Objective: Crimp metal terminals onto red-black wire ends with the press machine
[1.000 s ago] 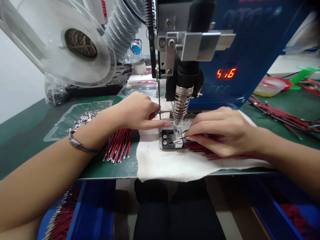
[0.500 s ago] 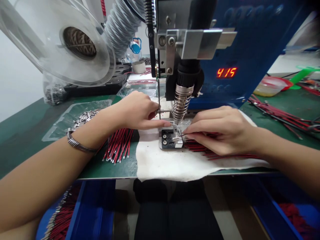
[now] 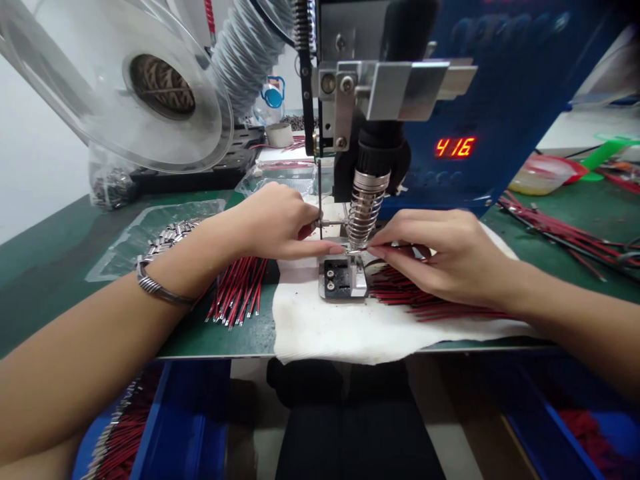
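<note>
My left hand (image 3: pixel 277 223) rests beside a small metal fixture (image 3: pixel 343 277) on a white cloth (image 3: pixel 350 327), its forefinger stretched to the fixture's top edge and the other fingers curled. My right hand (image 3: pixel 440 257) pinches a thin red and black wire (image 3: pixel 395 248), holding its metal tip just under the ribbed soldering iron tip (image 3: pixel 364 208) above the fixture. A pile of red and black wires (image 3: pixel 425 297) lies under my right hand. Another bundle of wires (image 3: pixel 239 290) lies below my left wrist.
The blue soldering machine (image 3: pixel 490 100) shows 416 on a red display (image 3: pixel 454 147). A clear solder reel (image 3: pixel 145 87) and a grey hose (image 3: pixel 250 47) stand at the left. Small metal sleeves (image 3: pixel 167 239) lie on plastic. Blue bins (image 3: pixel 175 427) hold wires below the table edge.
My right hand has lifted the wire from the fixture's lower slot up to the iron tip. The display reads 416 after 415. My left hand has stayed put.
</note>
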`<state>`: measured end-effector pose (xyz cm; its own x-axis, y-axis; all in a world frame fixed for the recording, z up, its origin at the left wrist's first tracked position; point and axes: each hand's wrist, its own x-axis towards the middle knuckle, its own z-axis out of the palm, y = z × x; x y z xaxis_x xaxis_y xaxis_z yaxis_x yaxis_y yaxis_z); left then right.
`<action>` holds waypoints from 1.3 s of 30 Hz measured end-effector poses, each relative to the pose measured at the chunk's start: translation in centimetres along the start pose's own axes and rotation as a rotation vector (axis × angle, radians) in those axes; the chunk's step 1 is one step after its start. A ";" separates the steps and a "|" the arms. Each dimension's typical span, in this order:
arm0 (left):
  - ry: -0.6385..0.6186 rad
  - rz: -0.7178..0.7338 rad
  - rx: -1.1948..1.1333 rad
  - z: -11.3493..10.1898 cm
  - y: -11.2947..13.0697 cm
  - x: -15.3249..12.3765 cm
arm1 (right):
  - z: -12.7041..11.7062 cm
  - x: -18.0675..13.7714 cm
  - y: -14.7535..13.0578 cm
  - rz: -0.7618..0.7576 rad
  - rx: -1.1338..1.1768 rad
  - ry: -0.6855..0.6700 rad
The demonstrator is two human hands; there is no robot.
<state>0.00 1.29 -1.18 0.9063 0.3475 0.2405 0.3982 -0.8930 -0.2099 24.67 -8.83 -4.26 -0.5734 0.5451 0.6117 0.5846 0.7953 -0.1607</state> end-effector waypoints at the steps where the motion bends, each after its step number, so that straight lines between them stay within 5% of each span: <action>1: -0.004 -0.002 -0.005 0.0 0.0 0.0 | 0.1 0.0 0.0 0.000 0.001 0.000; 39: -0.063 -0.018 -0.080 -0.2 -0.3 -0.1 | 0.0 -0.1 -0.1 -0.047 0.009 -0.071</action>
<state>-0.25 1.43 -0.96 0.9071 0.3791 0.1831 0.4044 -0.9054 -0.1292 24.67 -8.92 -4.32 -0.6395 0.5244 0.5622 0.5509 0.8226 -0.1407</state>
